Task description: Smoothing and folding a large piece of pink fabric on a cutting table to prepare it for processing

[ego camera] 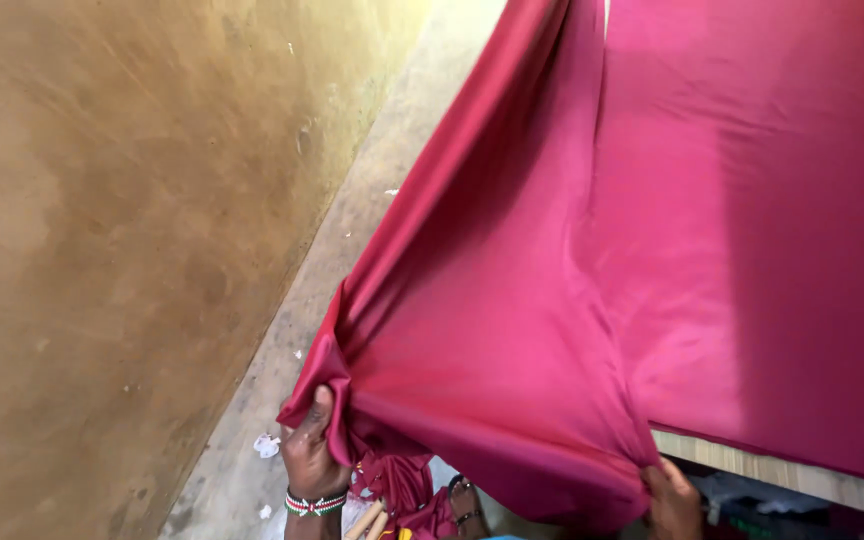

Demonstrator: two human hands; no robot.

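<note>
Between your hands hangs the crimson cloth (552,300), stretched taut and spreading up over the desk (802,478) beyond your right hand (674,500). Your left hand (310,455), with a beaded wristband (315,504), clamps a bunched corner; your right hand pinches the lower edge.

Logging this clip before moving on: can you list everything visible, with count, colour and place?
cloth: one, deep pink-red, spread over the table and pulled taut off its edge toward the lower left
table: one, pale wood edge showing under the cloth at lower right
wall: one, ochre-brown, left side
floor: grey strip between wall and cloth, with small white scraps
paper scrap: one, white, on the floor near the left hand
bracelet: one, beaded red, white and green, on the left wrist
left hand: gripping a bunched corner of the cloth
right hand: gripping the cloth's lower edge by the table
</note>
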